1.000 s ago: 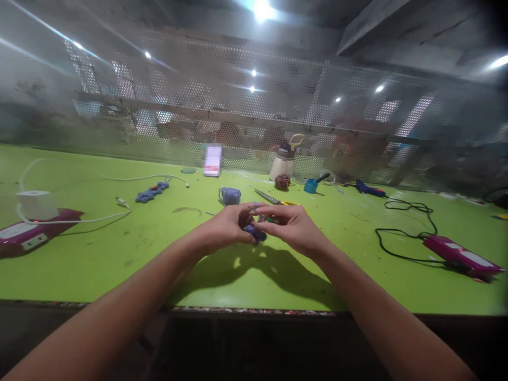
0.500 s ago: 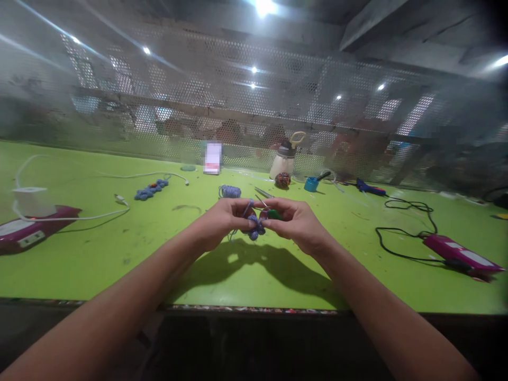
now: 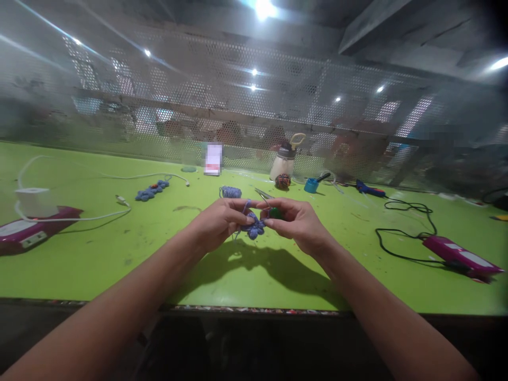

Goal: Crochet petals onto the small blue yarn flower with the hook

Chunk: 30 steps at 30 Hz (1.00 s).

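Note:
Between my hands, above the table, is a small purple-blue crocheted piece (image 3: 254, 227) with rounded petals. My left hand (image 3: 222, 219) pinches its left side, and a strand of yarn runs over the left index finger. My right hand (image 3: 296, 217) closes round a crochet hook with a green handle (image 3: 275, 213), its thumb and finger also at the piece's right edge. The hook's tip is hard to make out. Just beyond the hands lie a ball of matching purple yarn (image 3: 230, 191) and a pair of scissors (image 3: 263, 193), partly hidden by my fingers.
On the green table (image 3: 159, 275), a purple-blue crocheted strip (image 3: 152, 190) lies left. Farther back stand a phone (image 3: 213, 159), a bottle (image 3: 283, 161), a dark multicoloured ball (image 3: 283, 181) and a blue container (image 3: 311, 184). Purple power strips (image 3: 460, 256) with cables sit at both sides, a glue gun (image 3: 370, 189) back right.
My left hand has shifted slightly left and turned, showing more of the crocheted piece. The metal hook shaft that stood up between the fingers has dropped lower.

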Motion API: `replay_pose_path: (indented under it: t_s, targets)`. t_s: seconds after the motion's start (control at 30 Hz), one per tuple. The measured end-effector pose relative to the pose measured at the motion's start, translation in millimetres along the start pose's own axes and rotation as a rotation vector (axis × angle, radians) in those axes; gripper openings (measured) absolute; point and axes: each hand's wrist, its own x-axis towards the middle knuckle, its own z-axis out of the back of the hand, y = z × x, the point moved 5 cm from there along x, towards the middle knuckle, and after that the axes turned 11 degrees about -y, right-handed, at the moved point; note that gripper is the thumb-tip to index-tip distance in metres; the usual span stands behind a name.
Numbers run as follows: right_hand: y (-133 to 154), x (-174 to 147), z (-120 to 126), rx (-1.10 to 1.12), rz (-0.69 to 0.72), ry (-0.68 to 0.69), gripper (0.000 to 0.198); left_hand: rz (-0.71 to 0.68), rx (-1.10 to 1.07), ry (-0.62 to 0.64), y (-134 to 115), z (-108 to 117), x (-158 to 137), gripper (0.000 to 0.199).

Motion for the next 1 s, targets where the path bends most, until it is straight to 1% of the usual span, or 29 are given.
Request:
replay_pose_path:
  t_s: [0.17, 0.27, 0.4, 0.5, 0.57, 0.67, 0.77, 0.83, 0.9, 1.0]
  targets:
    - [1, -1, -2, -0.137, 0.115, 0.047, 0.025, -0.014, 0.054, 0.009, 1, 2, 2, 0.032]
    - [5, -3, -4, -0.272, 0.186, 0.115, 0.023, -0.041, 0.129, 0.034, 2, 4, 3, 0.038]
    - [16, -5, -1, -0.47, 0.262, 0.18, 0.02, -0.095, 0.276, 0.091, 0, 2, 1, 0.047]
    - [22, -7, 3, -0.628, 0.319, 0.282, 0.015, -0.083, 0.335, 0.111, 0, 0, -1, 0.05]
    - [24, -7, 6, -0.685, 0.348, 0.342, 0.014, -0.072, 0.362, 0.137, 1, -2, -2, 0.052]
    - [25, -6, 12, -0.614, 0.339, 0.359, 0.016, -0.06, 0.383, 0.225, 3, -5, -3, 0.054]
    - [22, -3, 18, -0.437, 0.232, 0.347, 0.017, -0.073, 0.344, 0.32, 3, -7, -4, 0.06]
    - [20, -3, 20, -0.348, 0.158, 0.351, 0.018, -0.093, 0.334, 0.353, 2, -7, -4, 0.06]
    - [19, -3, 20, -0.34, 0.135, 0.363, 0.018, -0.121, 0.351, 0.36, 2, -6, -5, 0.056]
    - [21, -3, 22, -0.46, 0.179, 0.38, 0.019, -0.124, 0.351, 0.336, 1, -4, -4, 0.052]
